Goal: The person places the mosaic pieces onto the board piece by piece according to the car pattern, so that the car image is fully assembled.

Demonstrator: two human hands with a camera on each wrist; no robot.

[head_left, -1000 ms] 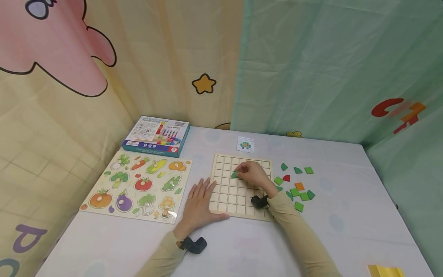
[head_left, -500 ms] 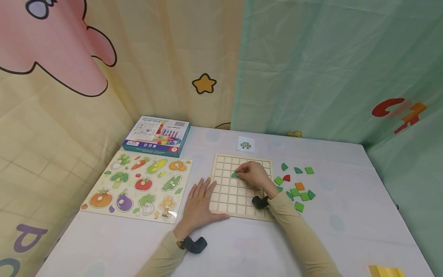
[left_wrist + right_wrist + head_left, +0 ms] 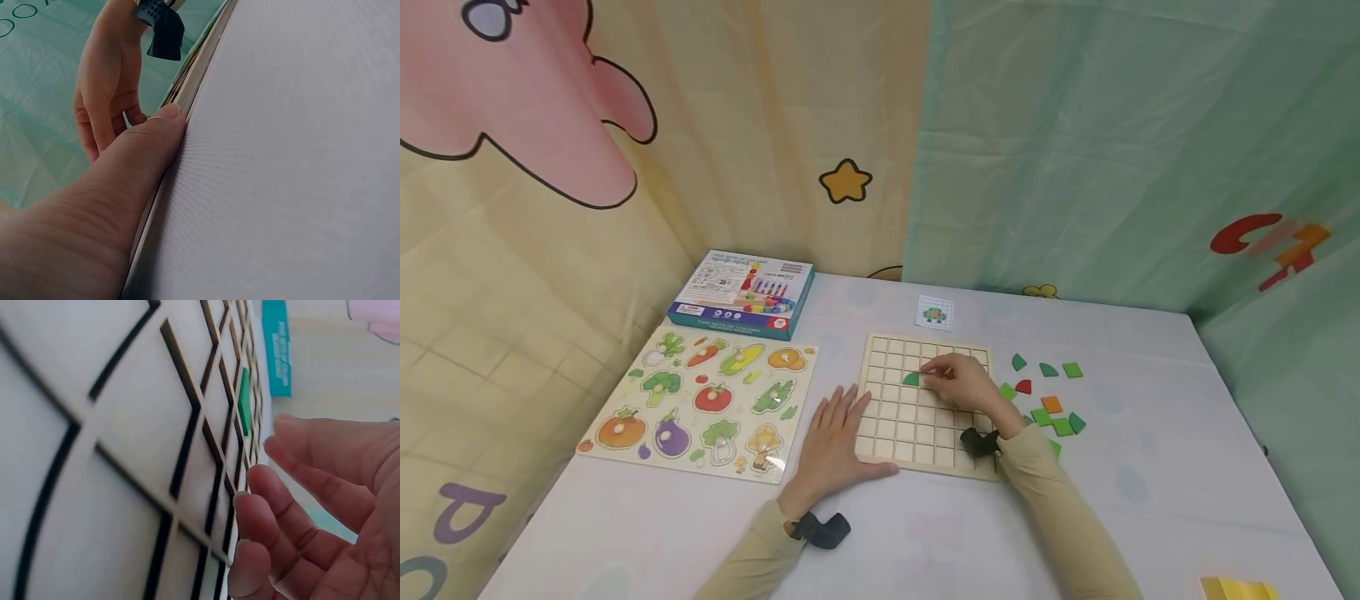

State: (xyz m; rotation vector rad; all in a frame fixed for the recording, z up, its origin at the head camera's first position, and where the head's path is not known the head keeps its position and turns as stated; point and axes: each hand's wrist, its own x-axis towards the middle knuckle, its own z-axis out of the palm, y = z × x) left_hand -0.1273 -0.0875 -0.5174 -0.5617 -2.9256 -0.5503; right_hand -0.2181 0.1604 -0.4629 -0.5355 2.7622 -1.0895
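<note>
A wooden grid board (image 3: 886, 429) lies on the table with one green quarter-round tile (image 3: 912, 379) in a cell of its upper middle. My right hand (image 3: 964, 385) hovers just right of that tile, fingers loosely bent and holding nothing. In the right wrist view a gap shows between the fingertips (image 3: 253, 575) and the green tile (image 3: 245, 403). Spread along the board's left side, my left hand (image 3: 831, 442) rests with straight fingers at that edge. Its thumb (image 3: 159, 128) lies against the near edge in the left wrist view.
Several loose green tiles (image 3: 1072, 370), a red one (image 3: 1023, 387) and an orange one (image 3: 1052, 404) lie right of the board. Behind it is a small picture card (image 3: 934, 313). A vegetable puzzle (image 3: 700, 433) and a box (image 3: 741, 293) are at left; something yellow (image 3: 1238, 589) sits bottom right.
My right hand has let go of the green tile and drawn slightly to the right. The tile stays on the board. My left hand keeps its place.
</note>
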